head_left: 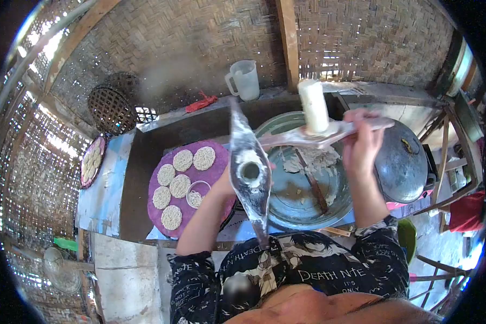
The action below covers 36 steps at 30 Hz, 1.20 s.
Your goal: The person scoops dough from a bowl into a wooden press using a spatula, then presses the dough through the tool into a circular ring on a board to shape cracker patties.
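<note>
My left hand [225,183] grips a flour-dusted wooden press body [249,147] with a round hole through its middle; most of the fingers are hidden behind it. In my right hand [363,141] is the handle of a wooden plunger [314,110], its pale, dough-smeared cylinder pointing up. Both pieces are held over or beside a wide basin [286,210], which contains pale dough [321,158] and a brown wooden spatula [314,189]. To the left, a round purple tray [155,159] bears several discs of pressed noodles [171,217] and a thin ring [209,189] around one small noodle heap.
A domed metal lid [397,167] sits on a stove at the right. Behind the work area are a clear plastic jug [244,81] and a red plastic bag [201,101]. Woven baskets [110,108] and another tray of discs [94,161] stand at the left.
</note>
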Tool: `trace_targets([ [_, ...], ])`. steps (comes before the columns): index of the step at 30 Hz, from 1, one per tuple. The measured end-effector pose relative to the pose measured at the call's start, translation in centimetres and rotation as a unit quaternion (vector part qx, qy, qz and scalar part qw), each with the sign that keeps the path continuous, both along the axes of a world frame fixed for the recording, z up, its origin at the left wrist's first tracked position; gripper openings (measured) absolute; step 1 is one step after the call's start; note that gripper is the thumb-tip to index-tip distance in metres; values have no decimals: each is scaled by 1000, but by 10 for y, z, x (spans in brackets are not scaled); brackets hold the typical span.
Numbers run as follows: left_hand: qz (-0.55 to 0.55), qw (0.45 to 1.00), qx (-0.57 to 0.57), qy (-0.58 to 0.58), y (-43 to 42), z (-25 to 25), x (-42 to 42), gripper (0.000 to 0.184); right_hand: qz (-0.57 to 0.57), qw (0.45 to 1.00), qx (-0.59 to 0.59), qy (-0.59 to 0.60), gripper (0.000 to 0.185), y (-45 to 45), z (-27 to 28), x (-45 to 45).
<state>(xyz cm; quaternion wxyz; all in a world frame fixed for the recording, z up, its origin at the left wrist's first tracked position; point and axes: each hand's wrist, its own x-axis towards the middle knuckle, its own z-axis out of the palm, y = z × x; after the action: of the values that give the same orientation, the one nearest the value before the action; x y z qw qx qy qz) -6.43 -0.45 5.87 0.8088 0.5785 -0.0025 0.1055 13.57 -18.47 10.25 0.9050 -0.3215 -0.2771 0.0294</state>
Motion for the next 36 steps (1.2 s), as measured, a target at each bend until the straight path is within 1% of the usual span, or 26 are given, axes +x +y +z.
trace_targets([
  [1,70,992,4,-103,-7,1,10,39,29,999,-25,0,19,9,-23,-2],
  [3,219,927,36,-303,-21,3,29,30,189,976,-20,111,20,25,-48,-26],
  [4,253,904,77,-336,-10,-2,29,29,292,949,-32,111,23,30,-62,-26],
  [5,287,877,118,-367,2,-7,27,28,357,927,-81,78,29,35,-97,-15],
  [6,302,890,98,-327,1,-9,20,29,366,905,-216,-39,45,41,-115,-7],
  [7,295,897,118,-307,2,-11,16,29,282,829,-446,-185,53,43,-142,6],
  [8,289,903,137,-287,4,-13,12,29,175,681,-637,-315,62,44,-170,20],
  [9,284,908,157,-267,4,-15,7,29,170,578,-730,-324,67,43,-196,28],
  [10,288,924,119,-223,0,-12,1,33,160,463,-808,-328,72,39,-220,33],
  [12,295,945,33,-137,-10,-7,-11,41,140,421,-832,-333,65,30,-258,39],
  [14,313,918,141,-197,-4,-16,-19,42,141,420,-849,-288,61,28,-293,52],
  [15,324,898,191,-228,-3,-18,-22,43,143,418,-857,-264,59,28,-291,50],
  [17,350,887,170,-247,-4,-13,-31,41,93,454,-827,-317,48,21,-281,57],
  [18,390,863,207,-244,0,-14,-36,36,72,470,-813,-336,45,20,-271,65],
  [19,404,847,209,-276,3,-15,-40,31,51,485,-798,-355,41,19,-262,73],
  [21,421,857,177,-238,1,-8,-55,29,41,479,-794,-372,32,14,-244,84],
  [22,444,849,167,-235,-1,-8,-58,28,37,476,-792,-380,28,11,-241,86],
  [23,446,857,146,-213,-2,-6,-63,28,49,458,-802,-379,24,10,-251,89],
  [25,427,861,146,-236,5,-11,-67,28,67,423,-820,-380,21,23,-296,101],
  [26,424,863,139,-239,6,-15,-68,29,72,445,-802,-392,24,24,-349,115],
  [27,420,864,133,-243,8,-18,-69,30,92,454,-815,-348,23,24,-337,106],
  [29,423,865,126,-239,7,-17,-72,30,133,468,-835,-258,23,28,-285,71],
  [30,426,866,125,-230,3,-11,-72,30,106,463,-833,-285,22,28,-324,80],
  [33,428,860,141,-239,0,-5,-71,30,224,519,-821,-85,20,25,-306,59],
  [35,424,846,170,-276,2,-6,-67,30,221,482,-813,-240,18,25,-316,51],
  [36,424,855,152,-259,3,-8,-67,31,218,459,-802,-315,17,24,-319,46],
])
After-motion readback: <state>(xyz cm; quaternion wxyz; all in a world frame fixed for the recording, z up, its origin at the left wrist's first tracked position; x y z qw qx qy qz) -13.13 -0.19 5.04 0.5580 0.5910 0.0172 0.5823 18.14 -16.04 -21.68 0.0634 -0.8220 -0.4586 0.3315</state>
